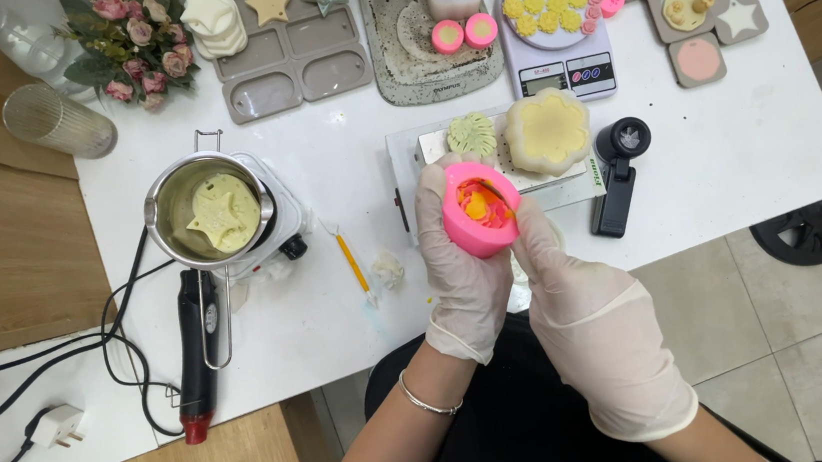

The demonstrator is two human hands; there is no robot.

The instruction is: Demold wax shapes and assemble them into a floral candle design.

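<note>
Both my hands wear white gloves and hold a pink silicone mould [479, 209] above the white table's [338, 308] front edge. Inside the mould lies orange and yellow wax. My left hand [460, 266] wraps the mould's left side and underside. My right hand [578, 295] grips its right side with the fingers curled against the rim. Just behind the mould, a green leaf-shaped wax piece [472, 135] and a pale yellow flower-shaped piece [548, 130] rest on a white board [403, 151].
A metal melting pot [211, 215] holding pale wax stands on a small hot plate at left, a heat gun [197, 352] in front of it. A black tool [619, 176] lies right of the board. Grey moulds [288, 52], a scale [559, 46] and flowers [127, 42] line the back.
</note>
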